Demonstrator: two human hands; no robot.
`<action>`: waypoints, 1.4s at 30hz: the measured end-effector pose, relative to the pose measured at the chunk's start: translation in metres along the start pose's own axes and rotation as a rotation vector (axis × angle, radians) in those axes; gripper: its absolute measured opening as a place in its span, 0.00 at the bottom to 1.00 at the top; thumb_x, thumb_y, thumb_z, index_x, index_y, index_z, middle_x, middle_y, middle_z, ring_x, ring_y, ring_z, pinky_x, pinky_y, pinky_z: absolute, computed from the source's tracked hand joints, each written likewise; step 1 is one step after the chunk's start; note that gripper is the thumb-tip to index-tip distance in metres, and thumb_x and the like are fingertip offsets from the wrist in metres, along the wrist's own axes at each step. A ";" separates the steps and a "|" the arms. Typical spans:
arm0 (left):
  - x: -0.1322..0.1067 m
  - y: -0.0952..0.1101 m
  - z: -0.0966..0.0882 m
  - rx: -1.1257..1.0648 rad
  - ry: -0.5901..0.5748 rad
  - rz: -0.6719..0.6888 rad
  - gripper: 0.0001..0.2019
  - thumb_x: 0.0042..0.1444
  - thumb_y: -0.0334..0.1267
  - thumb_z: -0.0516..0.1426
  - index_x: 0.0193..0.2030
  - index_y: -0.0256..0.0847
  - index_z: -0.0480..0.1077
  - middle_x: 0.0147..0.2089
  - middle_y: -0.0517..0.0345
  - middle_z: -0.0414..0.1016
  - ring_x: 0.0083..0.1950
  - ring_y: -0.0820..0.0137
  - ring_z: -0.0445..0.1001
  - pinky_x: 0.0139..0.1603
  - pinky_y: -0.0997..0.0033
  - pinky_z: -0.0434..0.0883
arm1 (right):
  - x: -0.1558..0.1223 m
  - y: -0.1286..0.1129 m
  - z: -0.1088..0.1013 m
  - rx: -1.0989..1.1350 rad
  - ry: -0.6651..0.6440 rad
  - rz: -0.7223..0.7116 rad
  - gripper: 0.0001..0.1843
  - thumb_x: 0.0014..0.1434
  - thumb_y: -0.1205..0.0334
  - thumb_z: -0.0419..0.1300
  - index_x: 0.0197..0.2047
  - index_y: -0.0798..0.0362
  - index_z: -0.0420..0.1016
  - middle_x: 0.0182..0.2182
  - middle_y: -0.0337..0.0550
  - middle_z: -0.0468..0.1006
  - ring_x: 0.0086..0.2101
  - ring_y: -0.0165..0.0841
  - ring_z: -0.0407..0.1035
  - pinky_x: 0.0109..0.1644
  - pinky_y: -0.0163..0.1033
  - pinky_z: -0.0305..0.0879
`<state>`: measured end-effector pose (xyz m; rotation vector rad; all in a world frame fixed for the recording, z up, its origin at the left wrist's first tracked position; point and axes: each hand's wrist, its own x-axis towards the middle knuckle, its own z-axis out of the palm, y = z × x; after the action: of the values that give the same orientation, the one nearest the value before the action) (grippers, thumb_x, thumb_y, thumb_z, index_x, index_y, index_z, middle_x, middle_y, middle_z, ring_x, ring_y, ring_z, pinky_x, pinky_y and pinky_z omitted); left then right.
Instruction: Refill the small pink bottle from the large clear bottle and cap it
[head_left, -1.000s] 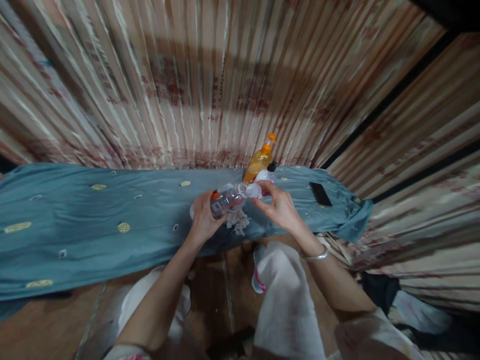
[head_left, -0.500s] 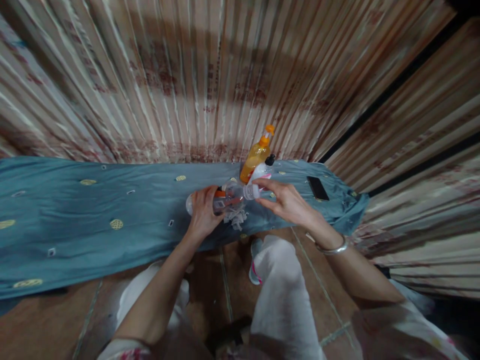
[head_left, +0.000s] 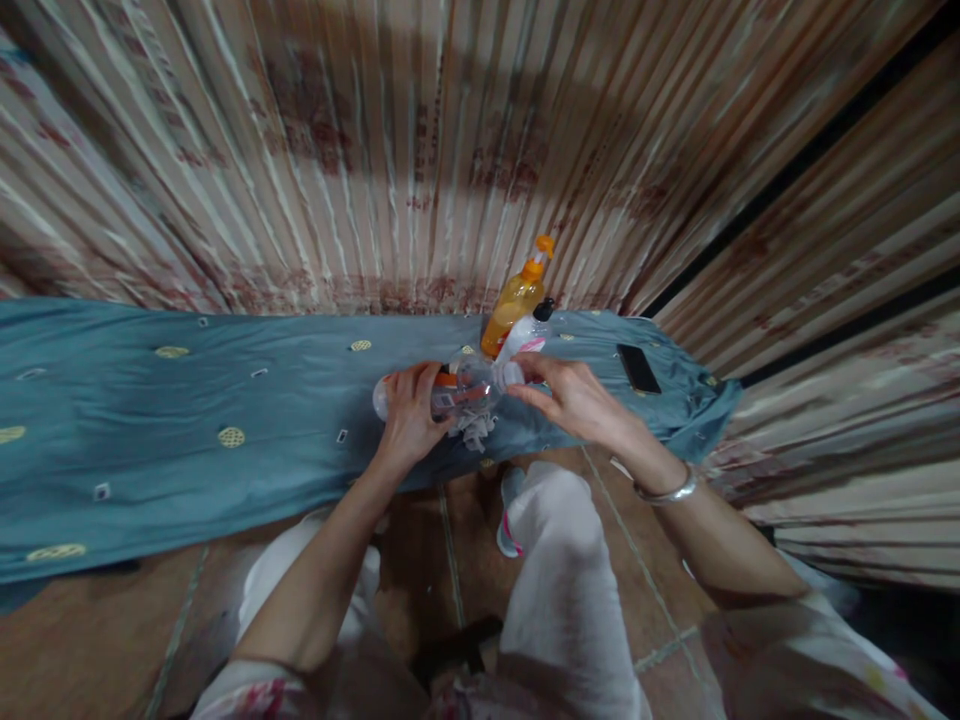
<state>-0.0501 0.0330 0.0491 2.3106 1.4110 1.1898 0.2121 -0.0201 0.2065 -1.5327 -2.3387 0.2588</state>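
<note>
A clear plastic bottle [head_left: 474,382] with an orange and black label lies on its side above the blue cloth, its neck pointing right. My left hand [head_left: 411,412] is closed around its body from above. At the neck end, the thumb and fingers of my right hand [head_left: 574,400] pinch the whitish cap [head_left: 513,374]. Whether the cap is loose from the neck cannot be made out. Crumpled white tissue [head_left: 475,430] lies just below the bottle. Right behind the neck stand a clear bottle with a black top [head_left: 523,338] and an orange pump bottle [head_left: 514,308].
A blue patterned cloth [head_left: 292,400] covers the long narrow surface in front of me. On its right part lies a black phone [head_left: 638,369]. A pleated curtain [head_left: 360,180] hangs along the back, and my knees are close to the near edge.
My right hand has shifted slightly at the cap, its fingertips now nearer the bottle's neck. The left hand keeps its hold. The view has tilted slightly.
</note>
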 end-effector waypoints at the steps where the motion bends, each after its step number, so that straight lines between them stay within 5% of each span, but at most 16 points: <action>1: 0.000 0.000 0.000 0.001 -0.002 -0.001 0.43 0.52 0.36 0.73 0.75 0.45 0.67 0.72 0.39 0.76 0.73 0.41 0.74 0.80 0.36 0.66 | 0.001 -0.001 0.000 -0.012 -0.007 0.018 0.21 0.78 0.44 0.63 0.56 0.52 0.84 0.43 0.50 0.90 0.42 0.43 0.84 0.47 0.41 0.73; 6: 0.000 0.001 -0.001 0.000 -0.008 -0.002 0.43 0.52 0.37 0.72 0.75 0.46 0.67 0.72 0.40 0.75 0.73 0.41 0.74 0.80 0.36 0.66 | 0.004 -0.006 0.005 -0.092 -0.027 0.124 0.23 0.79 0.39 0.60 0.47 0.50 0.82 0.31 0.45 0.83 0.33 0.42 0.80 0.40 0.41 0.65; 13: 0.002 0.001 -0.001 0.021 -0.011 -0.014 0.42 0.53 0.38 0.72 0.75 0.43 0.68 0.71 0.39 0.75 0.72 0.41 0.73 0.79 0.37 0.66 | 0.001 -0.003 0.005 -0.015 0.022 -0.014 0.32 0.74 0.47 0.68 0.74 0.52 0.75 0.53 0.55 0.90 0.50 0.51 0.85 0.53 0.47 0.76; 16: 0.002 0.000 -0.001 0.020 -0.004 -0.013 0.41 0.53 0.39 0.72 0.74 0.43 0.69 0.71 0.39 0.76 0.72 0.42 0.73 0.79 0.37 0.66 | 0.003 -0.003 0.003 -0.041 -0.029 0.008 0.23 0.78 0.49 0.63 0.66 0.54 0.81 0.46 0.54 0.90 0.45 0.48 0.86 0.50 0.44 0.75; 19: 0.002 -0.001 -0.001 0.016 0.000 -0.013 0.41 0.53 0.39 0.72 0.74 0.45 0.69 0.71 0.40 0.76 0.72 0.42 0.73 0.78 0.37 0.67 | 0.005 -0.004 0.003 -0.073 -0.067 0.094 0.24 0.79 0.43 0.62 0.57 0.56 0.84 0.38 0.53 0.89 0.39 0.48 0.85 0.45 0.44 0.73; 25: 0.002 -0.002 0.000 0.013 0.004 -0.002 0.41 0.54 0.39 0.72 0.74 0.44 0.68 0.71 0.39 0.76 0.72 0.41 0.74 0.79 0.36 0.67 | 0.003 -0.002 0.003 0.017 -0.005 0.012 0.32 0.75 0.45 0.67 0.74 0.53 0.76 0.51 0.54 0.90 0.50 0.50 0.86 0.54 0.46 0.77; 34: 0.002 -0.002 -0.001 0.005 -0.023 0.004 0.41 0.54 0.40 0.72 0.75 0.44 0.67 0.72 0.39 0.75 0.73 0.41 0.74 0.79 0.36 0.66 | 0.005 -0.003 0.004 0.017 -0.029 0.037 0.23 0.77 0.46 0.64 0.64 0.54 0.82 0.44 0.51 0.89 0.40 0.44 0.84 0.48 0.43 0.74; 42: 0.002 -0.002 -0.002 -0.010 -0.022 -0.005 0.41 0.55 0.41 0.73 0.75 0.45 0.68 0.71 0.40 0.76 0.72 0.41 0.75 0.76 0.38 0.70 | 0.005 0.002 0.002 0.120 0.003 -0.046 0.25 0.73 0.53 0.68 0.69 0.51 0.83 0.58 0.52 0.90 0.55 0.47 0.86 0.61 0.47 0.78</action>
<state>-0.0524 0.0354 0.0500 2.3051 1.4000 1.1636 0.2114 -0.0144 0.2044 -1.4199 -2.3083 0.3787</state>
